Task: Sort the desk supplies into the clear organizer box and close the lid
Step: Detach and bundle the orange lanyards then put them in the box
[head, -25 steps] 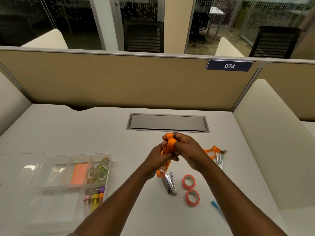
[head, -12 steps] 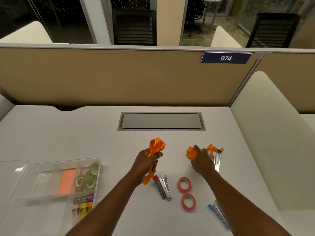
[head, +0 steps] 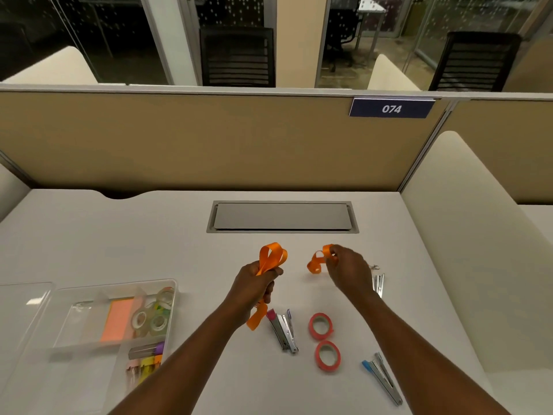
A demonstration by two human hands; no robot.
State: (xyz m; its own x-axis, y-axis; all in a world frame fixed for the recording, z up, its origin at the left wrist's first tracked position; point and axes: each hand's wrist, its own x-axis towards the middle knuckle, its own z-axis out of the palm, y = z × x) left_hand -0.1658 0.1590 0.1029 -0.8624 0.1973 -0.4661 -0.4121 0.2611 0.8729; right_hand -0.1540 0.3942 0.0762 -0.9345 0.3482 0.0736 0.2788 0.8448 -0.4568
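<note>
My left hand [head: 254,287] grips a folded orange lanyard [head: 271,257], its loops sticking up and one end hanging below my fist. My right hand [head: 348,269] pinches a second orange lanyard [head: 317,263] that curls down off my fingers above the desk. The clear organizer box [head: 167,313] stands open at the lower left, holding a pink sticky-note pad, clear tape rolls and coloured markers. Its clear lid [head: 24,307] lies to its left. Loose on the desk lie a pink-ended stapler [head: 282,329], two red tape rolls [head: 321,326], a blue-ended stapler [head: 383,377] and a silver stapler [head: 378,284].
A grey cable hatch [head: 282,217] is set into the white desk behind my hands. A tan partition [head: 209,139] with a "074" plate closes the back. A cream side panel [head: 466,235] walls the right edge.
My hands have parted: the left keeps the folded lanyard, the right has reached right and lifted a second lanyard off the desk.
</note>
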